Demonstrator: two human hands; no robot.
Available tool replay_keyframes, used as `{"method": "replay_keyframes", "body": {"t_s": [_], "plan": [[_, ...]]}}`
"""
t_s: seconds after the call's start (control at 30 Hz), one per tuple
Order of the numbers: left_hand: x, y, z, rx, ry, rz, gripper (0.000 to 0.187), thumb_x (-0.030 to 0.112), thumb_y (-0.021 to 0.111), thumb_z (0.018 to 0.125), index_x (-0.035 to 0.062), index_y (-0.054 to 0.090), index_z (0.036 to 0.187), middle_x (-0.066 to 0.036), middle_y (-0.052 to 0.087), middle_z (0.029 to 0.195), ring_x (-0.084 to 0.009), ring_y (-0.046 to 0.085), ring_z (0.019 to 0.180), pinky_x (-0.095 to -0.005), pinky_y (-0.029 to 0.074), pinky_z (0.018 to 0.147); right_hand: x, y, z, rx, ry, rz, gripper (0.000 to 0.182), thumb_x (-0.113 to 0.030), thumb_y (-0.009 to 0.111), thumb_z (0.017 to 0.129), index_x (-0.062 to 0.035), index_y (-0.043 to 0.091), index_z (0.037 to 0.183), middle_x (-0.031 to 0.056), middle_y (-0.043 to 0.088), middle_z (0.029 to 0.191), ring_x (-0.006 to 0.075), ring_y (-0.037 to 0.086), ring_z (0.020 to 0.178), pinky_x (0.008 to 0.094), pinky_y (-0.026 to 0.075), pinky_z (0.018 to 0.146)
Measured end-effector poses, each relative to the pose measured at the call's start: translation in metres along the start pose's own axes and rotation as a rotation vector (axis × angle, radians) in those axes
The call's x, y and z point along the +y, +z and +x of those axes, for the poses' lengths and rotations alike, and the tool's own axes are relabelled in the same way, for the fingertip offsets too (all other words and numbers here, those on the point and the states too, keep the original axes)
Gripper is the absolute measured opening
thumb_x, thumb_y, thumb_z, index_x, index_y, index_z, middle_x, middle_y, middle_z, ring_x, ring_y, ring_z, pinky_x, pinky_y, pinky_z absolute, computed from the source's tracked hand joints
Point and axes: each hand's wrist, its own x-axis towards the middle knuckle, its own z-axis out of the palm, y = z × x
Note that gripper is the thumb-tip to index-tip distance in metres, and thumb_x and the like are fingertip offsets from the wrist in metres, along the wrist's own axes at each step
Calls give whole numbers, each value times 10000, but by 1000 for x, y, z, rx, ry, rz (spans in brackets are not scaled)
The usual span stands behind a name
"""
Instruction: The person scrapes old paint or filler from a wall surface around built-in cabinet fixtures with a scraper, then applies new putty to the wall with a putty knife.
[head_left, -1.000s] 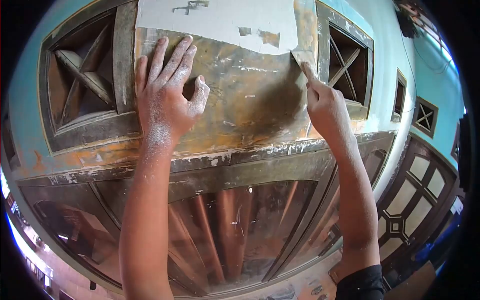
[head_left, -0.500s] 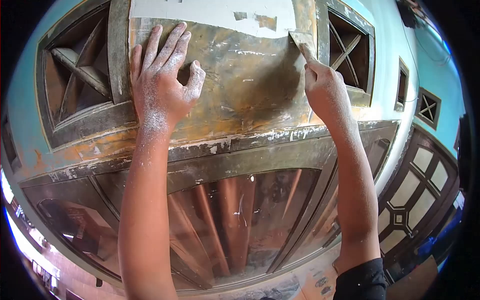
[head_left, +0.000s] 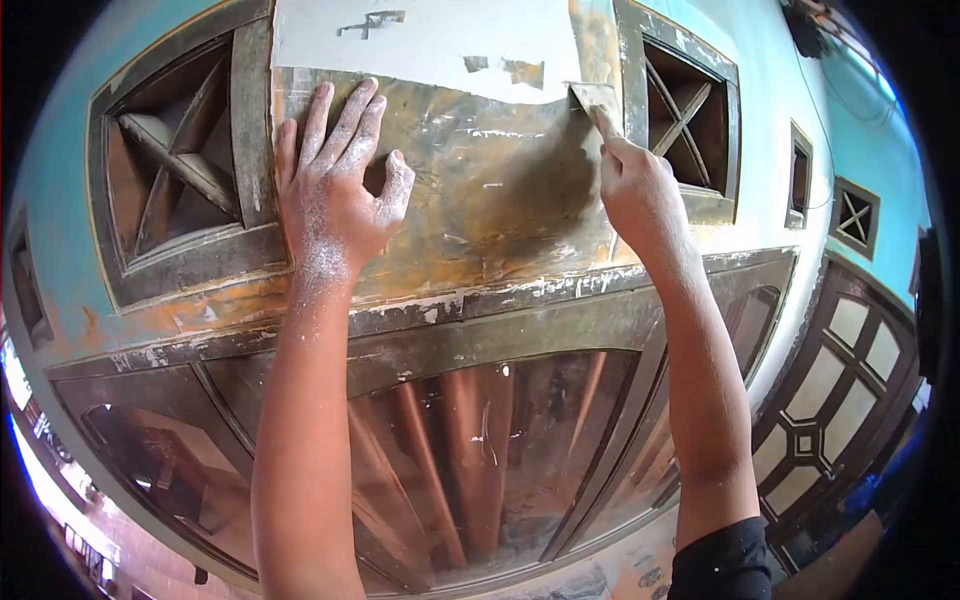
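My left hand (head_left: 335,190), dusted with white powder, lies flat with fingers spread on the scraped wall panel (head_left: 450,200). My right hand (head_left: 645,190) is wrapped round the handle of a scraper (head_left: 598,105). The scraper's blade is up against the panel near its right edge, at the lower corner of the white coating (head_left: 430,40). Below the ragged edge of that coating the surface is bare, mottled brown and orange. A dark shadow falls on the panel beside the scraper.
Recessed wooden vents with crossed bars flank the panel, one left (head_left: 175,160) and one right (head_left: 685,120). Beneath runs a paint-flecked wooden ledge (head_left: 480,300) above glazed panes (head_left: 500,450). A panelled door (head_left: 830,390) stands at the far right.
The view has tilted upward, so more of the white coating shows. The scraper and my right hand have shifted slightly left along the panel; my left hand stays planted there.
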Motion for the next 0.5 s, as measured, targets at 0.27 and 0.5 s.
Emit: {"method": "replay_keyframes", "body": {"t_s": [0.27, 0.5], "plan": [[-1, -1, 0, -22, 8, 1, 515, 270, 647, 906, 115, 666, 1397, -24, 575, 1539, -305, 428, 1496, -547, 251, 1257, -3, -5, -2, 6, -55, -1, 443, -177, 493, 1021, -134, 603, 1447, 292, 707, 871, 465, 708, 854, 568, 559, 820], [0, -1, 0, 5, 2, -9, 506, 267, 645, 904, 101, 673, 1382, -17, 573, 1542, -305, 433, 1490, -550, 259, 1254, 2, 5, -4, 82, -93, 33, 431, -155, 539, 1024, -143, 605, 1450, 317, 654, 834, 479, 679, 806, 538, 519, 729]]}}
